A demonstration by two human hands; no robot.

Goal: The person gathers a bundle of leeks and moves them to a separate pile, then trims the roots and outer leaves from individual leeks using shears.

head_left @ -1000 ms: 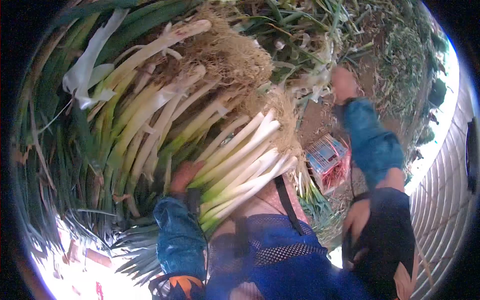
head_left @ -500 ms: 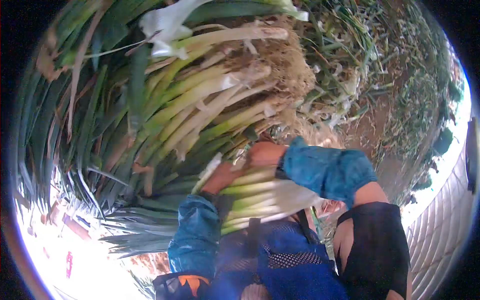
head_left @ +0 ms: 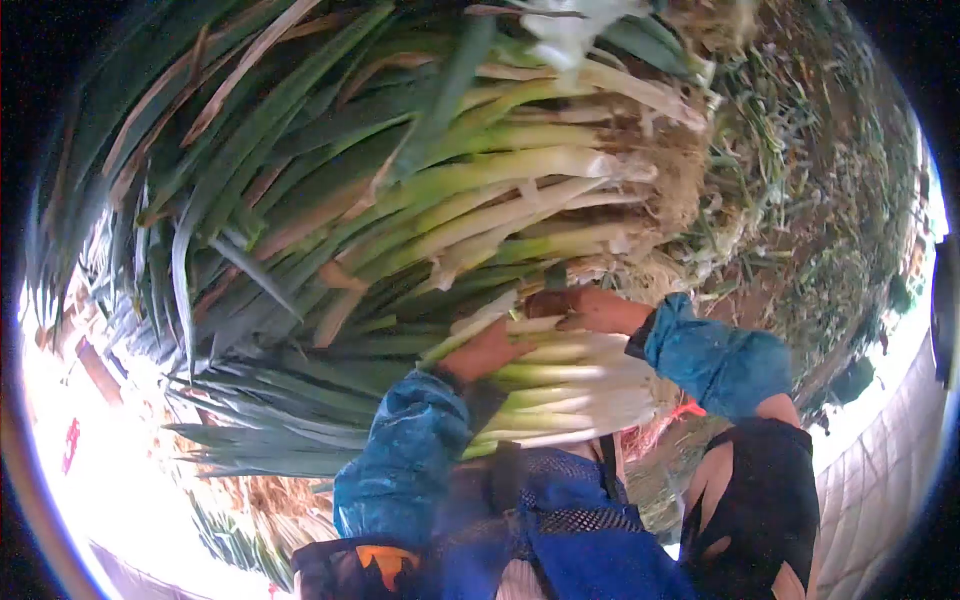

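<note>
We had the near bunch of leeks (head_left: 575, 400) lying crosswise just above our blue clothing (head_left: 580, 545), white ends to the right, beside the bigger leek pile (head_left: 510, 175). Our left hand (head_left: 488, 352) was partly curled over the greener stretch and our right hand (head_left: 608, 311) half curled by the paler part, though we couldn't tell if either gripped anything. A light touch with the leeks lined up seemed smartest, since they'd probably bruise.
</note>
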